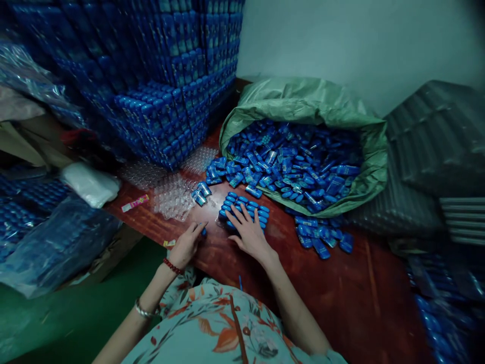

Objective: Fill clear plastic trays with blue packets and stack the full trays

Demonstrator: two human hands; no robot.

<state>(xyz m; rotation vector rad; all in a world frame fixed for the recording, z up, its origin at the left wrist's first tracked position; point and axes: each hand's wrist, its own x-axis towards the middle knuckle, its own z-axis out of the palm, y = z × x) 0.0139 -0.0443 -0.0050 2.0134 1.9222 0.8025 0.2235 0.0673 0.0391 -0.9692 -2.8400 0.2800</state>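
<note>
My right hand [250,233] lies with its fingers spread on top of a block of small blue containers [261,212], packed upright in rows. To the left of that block, my left hand [188,245] is closed over the table, its fingers around a small blue container [203,232] that shows only in part. A few loose blue containers [200,193] lie beyond my left hand, next to clear plastic trays [172,194] with moulded pockets. The lower side of the block is partly hidden by my right hand.
A large green sack [322,108] full of blue containers opens towards me on the red-brown table [341,303]. Tall stacks of packed blue containers [182,116] rise at the back left. Several loose ones [321,247] lie right; grey stacked trays [435,151] stand beyond.
</note>
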